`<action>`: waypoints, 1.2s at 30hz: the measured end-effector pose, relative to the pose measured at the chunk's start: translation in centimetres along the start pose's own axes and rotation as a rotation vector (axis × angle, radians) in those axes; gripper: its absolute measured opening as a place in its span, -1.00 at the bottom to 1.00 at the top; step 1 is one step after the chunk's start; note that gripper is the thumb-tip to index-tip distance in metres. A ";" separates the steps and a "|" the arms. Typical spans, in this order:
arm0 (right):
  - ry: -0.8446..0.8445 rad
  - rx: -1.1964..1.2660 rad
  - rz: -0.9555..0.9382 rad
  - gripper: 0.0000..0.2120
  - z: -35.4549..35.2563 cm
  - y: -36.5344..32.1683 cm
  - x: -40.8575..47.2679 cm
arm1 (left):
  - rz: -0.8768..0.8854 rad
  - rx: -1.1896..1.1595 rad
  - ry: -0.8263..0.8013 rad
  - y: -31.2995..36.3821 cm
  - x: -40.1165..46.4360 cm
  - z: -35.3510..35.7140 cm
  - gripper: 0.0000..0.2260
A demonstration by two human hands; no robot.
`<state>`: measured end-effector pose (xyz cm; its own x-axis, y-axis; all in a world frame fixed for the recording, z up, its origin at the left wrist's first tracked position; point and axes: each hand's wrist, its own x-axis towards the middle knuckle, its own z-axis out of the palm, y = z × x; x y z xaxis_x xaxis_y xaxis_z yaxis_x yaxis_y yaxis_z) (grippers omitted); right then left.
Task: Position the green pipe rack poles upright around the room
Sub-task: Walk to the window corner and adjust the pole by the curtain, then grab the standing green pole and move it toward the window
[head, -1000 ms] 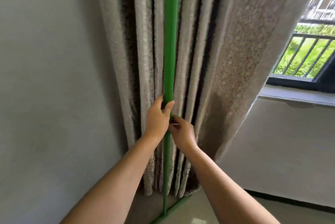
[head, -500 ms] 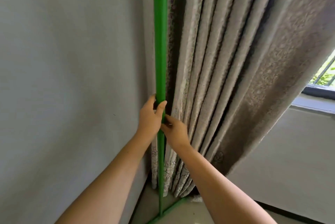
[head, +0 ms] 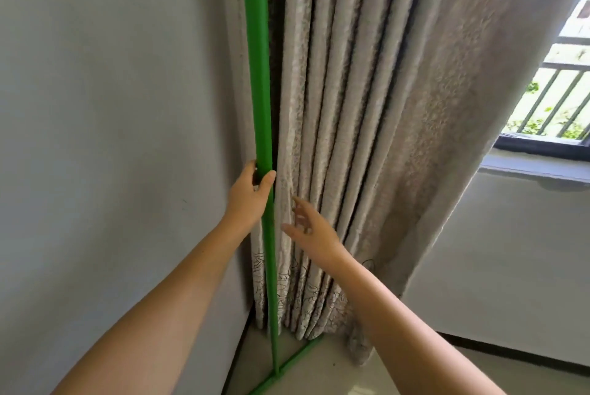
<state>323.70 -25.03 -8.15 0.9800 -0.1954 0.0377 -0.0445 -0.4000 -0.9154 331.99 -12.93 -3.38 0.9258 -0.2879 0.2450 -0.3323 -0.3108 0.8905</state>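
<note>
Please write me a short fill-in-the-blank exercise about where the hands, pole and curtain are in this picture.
1. The tall green pipe pole is gripped only by the ____ hand.
2. The right hand is open in front of the beige patterned ____.
3. The pole stands on a green base bar lying on the ____.

Missing words: left; curtain; floor

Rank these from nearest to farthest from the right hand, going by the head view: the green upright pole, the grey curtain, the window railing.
From the right hand, open in mid-air:
1. Curtain, directly behind the fingertips; whether they touch it is unclear.
2. Green pole, just to its left, gripped by the left hand.
3. Window railing, far off at the upper right, outside the glass.
</note>
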 end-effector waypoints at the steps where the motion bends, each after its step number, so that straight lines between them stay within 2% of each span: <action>1: 0.024 -0.003 0.000 -0.39 -1.1 0.5 -1.6 | -0.005 -0.014 -0.031 -0.2 0.0 -0.1 -0.60; 3: 0.100 0.013 -0.002 -0.40 -3.3 2.2 -5.3 | 0.001 -0.053 -0.057 -0.5 -0.6 -0.1 -0.52; 5: 0.195 0.054 0.029 -0.44 -5.2 4.0 -9.8 | 0.012 -0.101 -0.012 -0.5 -2.2 0.3 -0.48; 8: 0.371 0.115 0.086 -0.46 -7.1 6.0 -17.1 | 0.073 -0.144 -0.005 -1.1 -6.1 1.3 -0.50; 10: 0.489 0.140 0.139 -0.47 -7.5 6.9 -21.7 | 0.075 -0.175 -0.110 -2.0 -9.4 2.7 -0.55; 14: 0.679 0.173 0.267 -0.47 -6.9 8.4 -30.4 | 0.055 -0.226 -0.470 -3.1 -17.1 6.8 -0.69; 17: 0.804 0.188 0.367 -0.45 -6.0 9.2 -36.1 | 0.000 -0.230 -0.675 -3.3 -22.3 9.7 -0.70; 20: 0.941 0.229 0.451 -0.49 -5.0 9.9 -41.6 | 0.016 -0.223 -0.825 -2.7 -26.7 12.4 -0.67; 24: 1.129 0.304 0.556 -0.50 -4.7 10.8 -49.2 | 0.005 -0.218 -0.956 -1.3 -31.5 15.9 -0.74; 27: 1.258 0.348 0.619 -0.52 -5.8 11.6 -54.8 | 0.017 -0.201 -1.013 -0.2 -35.3 19.2 -0.66; 34: 1.556 0.317 0.668 -0.54 -10.4 13.8 -63.7 | 0.114 -0.251 -1.161 4.9 -42.8 28.7 -0.69; 36: 1.613 0.330 0.676 -0.56 -11.6 14.5 -65.3 | 0.151 -0.244 -1.213 6.5 -43.9 31.3 -0.63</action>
<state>256.83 -28.42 -19.23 -0.3435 -0.9150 -0.2114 -0.0844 0.2543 -0.9634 283.51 -30.67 -20.42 0.0750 -0.9962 -0.0451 -0.2580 -0.0631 0.9641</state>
